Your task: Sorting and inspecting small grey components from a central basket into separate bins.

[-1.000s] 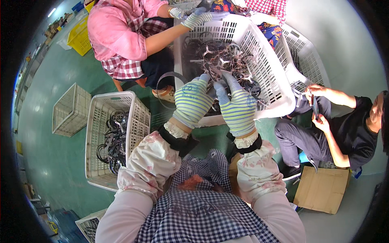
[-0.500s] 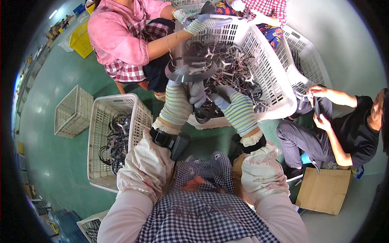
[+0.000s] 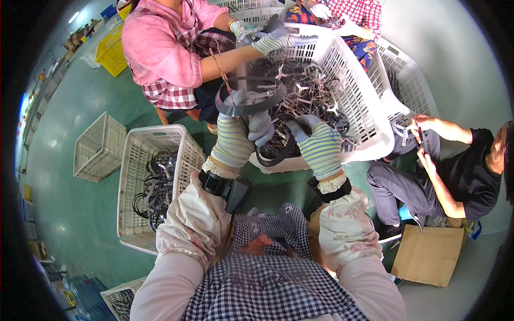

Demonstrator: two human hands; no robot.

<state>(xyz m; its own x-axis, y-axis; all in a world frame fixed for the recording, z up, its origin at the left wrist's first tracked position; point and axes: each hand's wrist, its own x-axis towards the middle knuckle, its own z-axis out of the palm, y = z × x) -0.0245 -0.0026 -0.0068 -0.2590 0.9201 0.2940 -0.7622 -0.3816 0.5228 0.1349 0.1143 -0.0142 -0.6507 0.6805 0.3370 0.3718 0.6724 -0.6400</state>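
In striped work gloves, my left hand (image 3: 235, 134) and my right hand (image 3: 322, 147) are close together over the near edge of a white plastic crate (image 3: 375, 142). My left hand is closed on a black ring-shaped band (image 3: 251, 109), with a thin copper-coloured strip (image 3: 220, 69) rising beside it. Below and to the right hangs a second black band (image 3: 277, 158); my right fingers pinch its upper end, and my left fingertips lie near its other side. The crate holds a tangle of black bands and copper-coloured strips (image 3: 310, 91).
Across the crate, a person in pink (image 3: 160, 59) reaches gloved hands over its rim. Another person in black (image 3: 471, 171) sits at the right beside a cardboard sheet (image 3: 428, 254). A crate of black parts (image 3: 124, 214) stands left, near another white crate (image 3: 88, 160).
The band in my left hand has tilted and shifted slightly, and its copper-coloured strip stands higher. My right hand has moved slightly to the right. The person in black has shifted their hands a little.
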